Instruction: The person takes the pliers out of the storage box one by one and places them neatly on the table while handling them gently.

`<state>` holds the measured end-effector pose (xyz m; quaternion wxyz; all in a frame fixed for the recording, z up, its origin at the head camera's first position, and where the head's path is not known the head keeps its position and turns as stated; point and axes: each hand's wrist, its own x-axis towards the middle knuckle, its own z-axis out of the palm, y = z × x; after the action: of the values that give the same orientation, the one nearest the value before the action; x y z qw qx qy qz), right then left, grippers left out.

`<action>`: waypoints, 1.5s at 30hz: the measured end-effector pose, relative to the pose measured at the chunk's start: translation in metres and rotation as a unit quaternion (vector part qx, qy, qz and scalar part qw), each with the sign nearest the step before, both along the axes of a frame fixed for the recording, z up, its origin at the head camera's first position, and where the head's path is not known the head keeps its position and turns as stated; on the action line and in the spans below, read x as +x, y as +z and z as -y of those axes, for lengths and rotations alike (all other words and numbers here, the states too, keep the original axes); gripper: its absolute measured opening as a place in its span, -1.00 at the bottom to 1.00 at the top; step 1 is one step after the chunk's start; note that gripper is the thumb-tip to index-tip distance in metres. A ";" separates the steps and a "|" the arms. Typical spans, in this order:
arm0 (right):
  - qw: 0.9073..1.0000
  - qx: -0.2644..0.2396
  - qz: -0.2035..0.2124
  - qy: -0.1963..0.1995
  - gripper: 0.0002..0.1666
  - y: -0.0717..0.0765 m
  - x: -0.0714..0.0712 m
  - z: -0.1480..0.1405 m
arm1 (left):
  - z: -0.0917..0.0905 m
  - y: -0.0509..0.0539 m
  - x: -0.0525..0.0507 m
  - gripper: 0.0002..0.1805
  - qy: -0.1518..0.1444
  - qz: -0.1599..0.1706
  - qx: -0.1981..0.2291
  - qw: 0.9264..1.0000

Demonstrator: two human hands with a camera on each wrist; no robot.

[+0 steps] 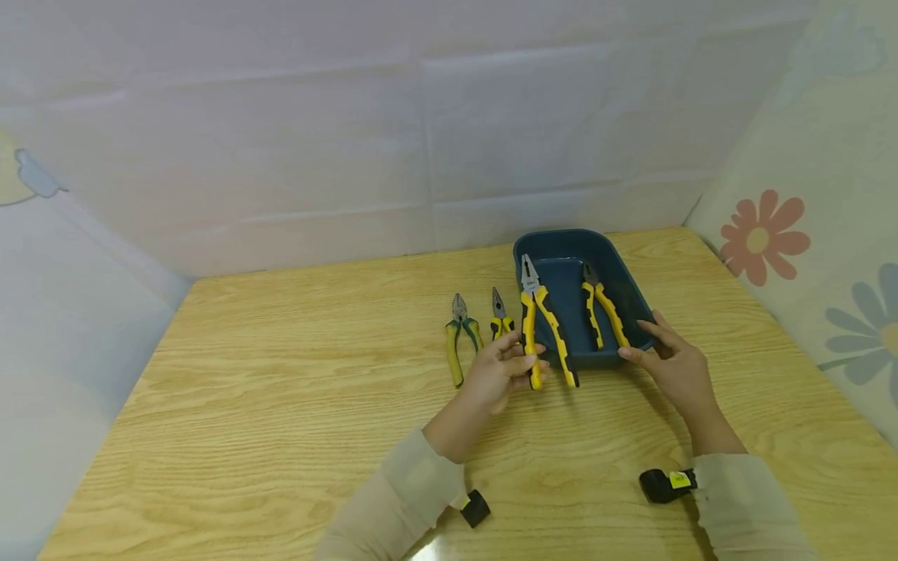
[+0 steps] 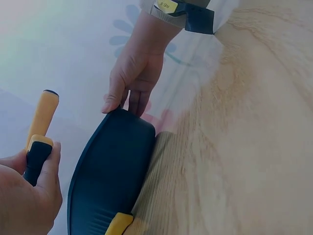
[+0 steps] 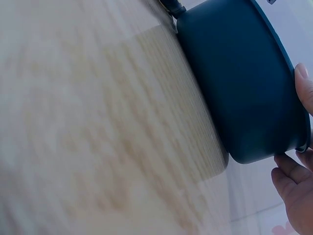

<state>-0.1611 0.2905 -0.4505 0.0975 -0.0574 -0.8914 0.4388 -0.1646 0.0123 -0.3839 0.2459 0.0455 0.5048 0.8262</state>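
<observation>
My left hand [image 1: 493, 378] grips one handle of a pair of combination pliers [image 1: 529, 327] with yellow and black handles. They are held with the jaws up, over the near left side of a dark blue plastic bin [image 1: 567, 312]. In the left wrist view, the handle ends [image 2: 44, 112] stick out above the left hand [image 2: 29, 205]. My right hand [image 1: 677, 378] holds the bin's near right corner, thumb on the rim and fingers against the outer wall [image 3: 239, 78]. Inside the bin lies another pair of yellow and black pliers [image 1: 608, 312].
Left of the bin, long-nose pliers [image 1: 499, 304] lie on the wooden table [image 1: 295, 389], their handles partly hidden by the left hand. Beside them are pliers with green and yellow handles [image 1: 452, 354]. A wall covering [image 1: 316, 156] rises behind the table.
</observation>
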 end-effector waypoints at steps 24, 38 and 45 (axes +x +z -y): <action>1.000 -0.023 0.014 0.011 -0.23 0.036 0.012 0.019 | 0.031 0.002 0.007 -0.51 -0.003 -0.007 -0.038 0.999; 1.000 -0.001 0.003 0.011 -0.23 0.008 0.002 0.003 | 0.053 -0.006 0.010 -0.44 -0.003 0.006 -0.072 0.997; 1.000 0.001 0.015 0.010 -0.22 0.013 0.005 0.006 | 0.063 -0.006 0.011 -0.47 0.006 0.000 -0.081 0.997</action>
<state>-0.1562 0.2849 -0.4374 0.0798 -0.0546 -0.8939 0.4376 -0.1536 -0.0509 -0.3896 0.2442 0.0222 0.5701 0.7841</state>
